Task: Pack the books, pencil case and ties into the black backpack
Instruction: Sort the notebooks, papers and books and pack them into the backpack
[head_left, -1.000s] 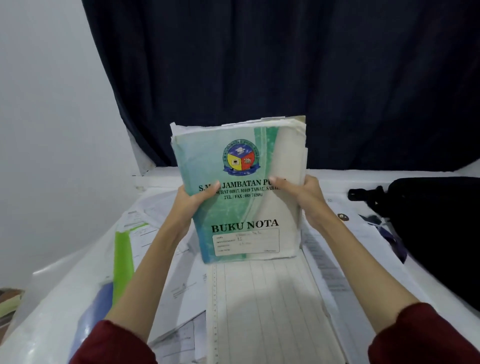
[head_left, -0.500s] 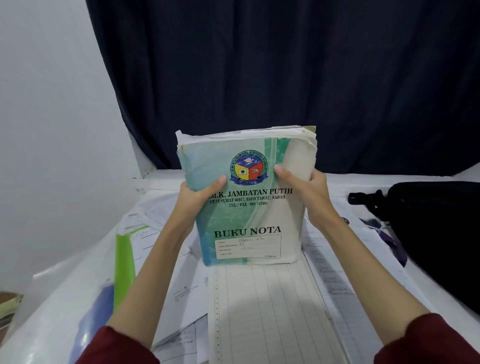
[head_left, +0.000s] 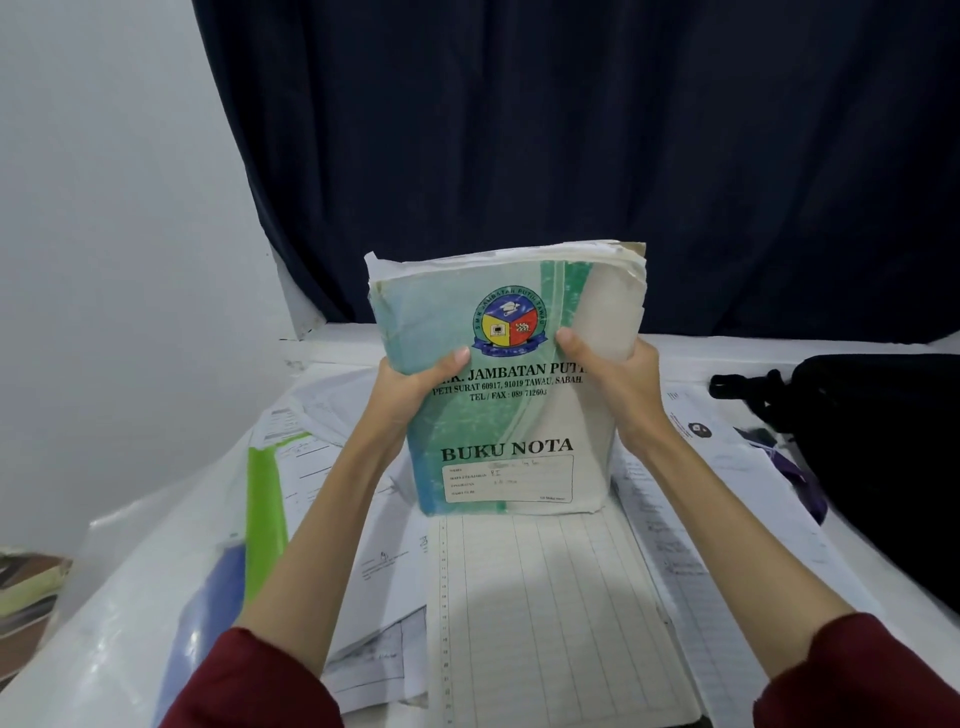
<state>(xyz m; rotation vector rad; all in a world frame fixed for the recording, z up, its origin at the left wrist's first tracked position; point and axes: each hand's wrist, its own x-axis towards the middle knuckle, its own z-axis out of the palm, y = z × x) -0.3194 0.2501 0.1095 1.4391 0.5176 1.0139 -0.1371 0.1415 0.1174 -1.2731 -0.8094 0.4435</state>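
The books (head_left: 506, 384) are a thick stack of soft-covered notebooks, held upright between the two hands, the front cover glossy green and cream with a round crest and "BUKU NOTA" in black; the page edges at the top are worn and uneven (one corner curls back). The left hand (head_left: 410, 384) grips the stack's left edge, thumb flat across the cover, fingers hidden behind. The right hand (head_left: 615, 382) grips the right edge the same way, thumb pressed beside the crest. Both forearms reach forward and upward, with dark red sleeves at the elbows. Below the hands lies a ruled sheet (head_left: 550, 613) among loose printed papers on the white table (head_left: 130, 613). Left of the left arm lies a green folder (head_left: 266, 519). Well right of the right hand sits the black backpack (head_left: 883, 447), matte fabric, apart from the stack.
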